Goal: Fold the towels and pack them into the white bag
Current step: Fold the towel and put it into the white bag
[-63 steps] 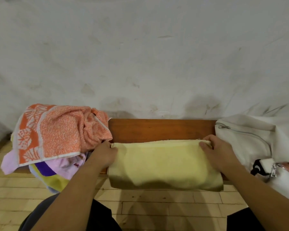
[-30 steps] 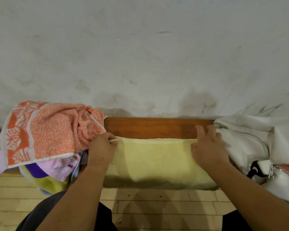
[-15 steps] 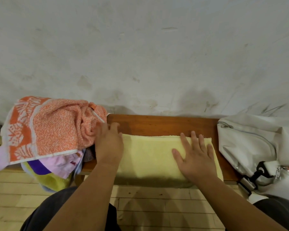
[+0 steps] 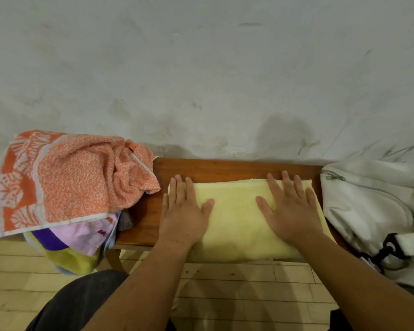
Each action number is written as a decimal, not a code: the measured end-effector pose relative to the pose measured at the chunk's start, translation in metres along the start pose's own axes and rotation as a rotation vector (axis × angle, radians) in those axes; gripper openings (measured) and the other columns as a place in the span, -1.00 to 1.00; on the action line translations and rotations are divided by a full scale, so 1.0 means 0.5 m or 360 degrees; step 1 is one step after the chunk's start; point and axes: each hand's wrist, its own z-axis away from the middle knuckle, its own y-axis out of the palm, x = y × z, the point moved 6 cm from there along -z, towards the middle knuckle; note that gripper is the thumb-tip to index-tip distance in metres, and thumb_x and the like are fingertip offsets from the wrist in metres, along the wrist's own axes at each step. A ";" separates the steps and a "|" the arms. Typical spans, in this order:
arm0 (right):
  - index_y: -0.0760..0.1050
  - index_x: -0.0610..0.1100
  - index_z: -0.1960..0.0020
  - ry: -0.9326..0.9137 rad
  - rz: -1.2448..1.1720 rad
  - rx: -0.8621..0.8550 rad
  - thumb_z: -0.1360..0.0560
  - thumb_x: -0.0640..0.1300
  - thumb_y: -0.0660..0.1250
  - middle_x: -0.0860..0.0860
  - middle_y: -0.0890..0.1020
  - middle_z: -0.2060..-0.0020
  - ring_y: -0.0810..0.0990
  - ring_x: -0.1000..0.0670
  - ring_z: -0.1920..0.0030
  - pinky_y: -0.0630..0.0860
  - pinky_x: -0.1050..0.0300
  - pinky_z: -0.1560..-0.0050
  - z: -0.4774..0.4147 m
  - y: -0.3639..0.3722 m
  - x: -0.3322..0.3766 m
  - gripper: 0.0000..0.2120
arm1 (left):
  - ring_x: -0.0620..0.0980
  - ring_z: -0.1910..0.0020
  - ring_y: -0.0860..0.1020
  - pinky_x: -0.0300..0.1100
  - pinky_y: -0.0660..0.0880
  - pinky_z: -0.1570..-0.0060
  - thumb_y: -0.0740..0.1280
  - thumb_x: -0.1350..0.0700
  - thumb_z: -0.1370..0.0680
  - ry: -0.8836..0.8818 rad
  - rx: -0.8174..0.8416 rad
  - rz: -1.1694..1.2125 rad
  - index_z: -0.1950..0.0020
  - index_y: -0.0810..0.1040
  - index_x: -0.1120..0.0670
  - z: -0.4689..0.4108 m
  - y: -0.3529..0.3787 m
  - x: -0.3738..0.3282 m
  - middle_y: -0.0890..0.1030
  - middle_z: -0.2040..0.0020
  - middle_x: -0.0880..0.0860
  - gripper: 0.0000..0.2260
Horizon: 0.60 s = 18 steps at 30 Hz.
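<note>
**Pressing the fold flat: yellow towel at mid-bench**

Two seconds ago you were pinching the far corners of the yellow towel (image 4: 237, 218). You have since let go, and both palms now lie flat on it. The towel rests as a folded band across the middle of the bench (image 4: 215, 169), with its near edge hanging over the bench's front edge. This fold therefore looks set. What probably remains for this towel is a further fold across its length and then the packing.

Your left hand (image 4: 183, 213) presses the towel's left end and your right hand (image 4: 289, 211) its right end. On both, the fingers are straight and spread toward the back of the bench and the thumbs turn inward. Neither hand grasps anything.

The white bag (image 4: 373, 206) sits at the right end of the bench, just beside the towel, with a zip visible on its upper side. At the left end of the bench, the orange towel (image 4: 77, 177) lies crumpled and unfolded on a heap of other cloths (image 4: 77, 237).
</note>
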 end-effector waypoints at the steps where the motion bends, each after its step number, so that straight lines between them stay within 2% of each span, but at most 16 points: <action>1: -0.21 0.19 -0.63 -0.0027 -0.0004 -0.0004 -0.56 0.44 -0.21 0.01 -0.18 -0.65 -0.23 -0.08 -0.64 -0.18 -0.16 -0.61 -0.002 -0.001 -0.002 -0.29 | 0.03 -0.59 -0.35 0.02 -0.22 -0.58 -0.16 -0.35 -0.62 0.0008 0.0002 -0.0003 -0.64 -0.27 0.09 -0.009 0.000 0.002 -0.31 -0.62 0.11 -0.25; 3: -0.19 0.20 -0.64 -0.0094 -0.0059 -0.0017 -0.57 0.43 -0.18 0.04 -0.18 -0.65 -0.24 -0.04 -0.63 -0.18 -0.13 -0.61 -0.004 -0.005 -0.004 -0.29 | 0.01 -0.58 -0.37 0.02 -0.24 -0.58 -0.19 -0.37 -0.61 0.0011 -0.0001 -0.0011 -0.63 -0.29 0.08 -0.025 0.000 0.005 -0.34 -0.61 0.09 -0.24; 5: -0.05 0.19 -0.63 -0.0167 -0.0211 -0.0052 -0.59 0.40 -0.06 0.06 -0.14 -0.65 -0.22 0.02 -0.63 -0.16 -0.09 -0.62 0.004 -0.013 -0.004 -0.32 | 0.01 -0.58 -0.37 0.03 -0.26 -0.57 -0.19 -0.36 -0.62 0.0008 -0.0003 0.0000 -0.63 -0.29 0.07 -0.035 -0.003 0.004 -0.34 -0.61 0.08 -0.25; 7: 0.25 0.15 -0.56 -0.0180 -0.0442 -0.0246 -0.60 0.27 0.18 0.04 0.06 -0.64 -0.05 0.01 -0.64 -0.06 -0.09 -0.62 0.030 -0.037 -0.010 -0.43 | 0.02 -0.59 -0.36 0.04 -0.25 -0.58 -0.18 -0.35 -0.63 -0.0001 -0.0031 0.0035 -0.64 -0.26 0.06 -0.038 -0.010 -0.001 -0.32 -0.62 0.10 -0.27; 9: 0.48 0.08 -0.37 -0.0023 -0.0668 -0.0478 -0.57 0.09 0.34 0.06 0.31 -0.51 0.22 -0.02 -0.54 0.16 -0.12 -0.56 0.076 -0.068 -0.030 -0.62 | 0.05 -0.60 -0.33 0.04 -0.24 -0.58 -0.14 -0.32 -0.65 0.0013 -0.0077 0.0098 -0.65 -0.23 0.05 -0.031 -0.022 -0.016 -0.29 -0.63 0.12 -0.30; 11: 0.53 0.09 -0.23 0.0236 -0.0849 -0.0545 -0.56 0.02 0.38 0.10 0.39 -0.30 0.32 0.05 -0.34 0.31 -0.08 -0.44 0.133 -0.082 -0.056 -0.75 | 0.06 -0.60 -0.32 0.03 -0.26 -0.57 -0.10 -0.30 -0.66 0.0103 -0.0120 0.0104 -0.65 -0.21 0.02 -0.015 -0.034 -0.040 -0.27 -0.63 0.13 -0.32; 13: 0.52 0.12 -0.17 0.0462 -0.0978 -0.0553 -0.55 0.01 0.38 0.12 0.39 -0.18 0.35 0.09 -0.24 0.40 -0.09 -0.34 0.187 -0.084 -0.083 -0.80 | 0.06 -0.60 -0.32 0.03 -0.25 -0.57 -0.06 -0.29 -0.66 0.0250 -0.0093 0.0107 -0.66 -0.19 -0.01 0.009 -0.040 -0.061 -0.26 -0.64 0.12 -0.33; 16: 0.49 0.12 -0.19 0.0758 -0.1296 -0.0512 -0.57 0.02 0.38 0.09 0.51 -0.09 0.52 0.07 -0.09 0.54 -0.07 -0.17 0.244 -0.068 -0.115 -0.79 | 0.04 -0.61 -0.28 0.02 -0.23 -0.57 0.02 -0.28 -0.66 0.0362 0.0082 0.0125 -0.66 -0.12 -0.06 0.042 -0.035 -0.064 -0.22 -0.65 0.07 -0.35; 18: 0.47 0.06 -0.24 0.0947 -0.1486 -0.0437 -0.57 0.00 0.39 0.09 0.57 -0.01 0.55 0.09 0.00 0.57 -0.08 -0.09 0.276 -0.045 -0.129 -0.73 | 0.04 -0.62 -0.23 0.03 -0.19 -0.58 0.07 -0.26 -0.65 0.0351 0.0182 0.0151 -0.65 -0.07 -0.09 0.056 -0.038 -0.049 -0.17 -0.66 0.05 -0.36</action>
